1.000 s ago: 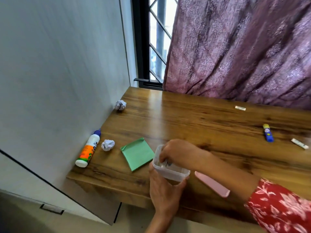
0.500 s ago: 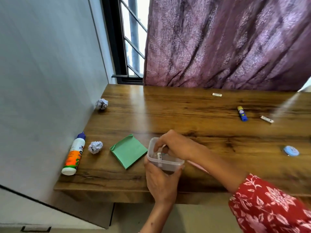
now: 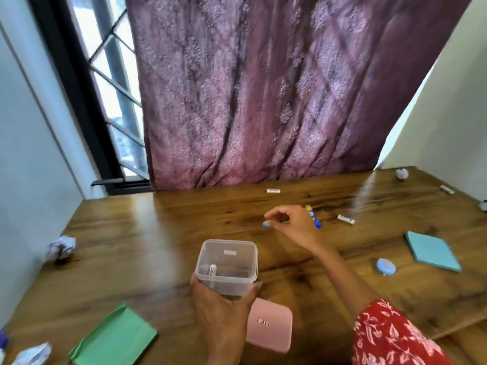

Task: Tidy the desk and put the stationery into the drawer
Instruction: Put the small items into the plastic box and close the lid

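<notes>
My left hand (image 3: 222, 308) grips a clear plastic container (image 3: 228, 264) from below, holding it over the wooden desk (image 3: 158, 233). One small white stick (image 3: 212, 270) lies inside it. My right hand (image 3: 292, 223) hovers above the desk further back, fingers loosely curled and holding nothing. Just behind it lies a blue and yellow glue stick (image 3: 313, 217). Small white sticks lie at the back (image 3: 272, 191), to the right of the glue stick (image 3: 345, 219) and at the far right (image 3: 447, 189).
A pink lid (image 3: 271, 329) lies by my left wrist. Green paper (image 3: 113, 338) sits front left, a blue pad (image 3: 432, 251) and a round blue thing (image 3: 386, 266) on the right. Crumpled paper balls lie at the left (image 3: 60, 247), front left (image 3: 33, 354) and back right (image 3: 402, 173). A purple curtain (image 3: 263, 88) hangs behind.
My right hand has come out of the container and moved back and right towards the glue stick. The view has swung right and up.
</notes>
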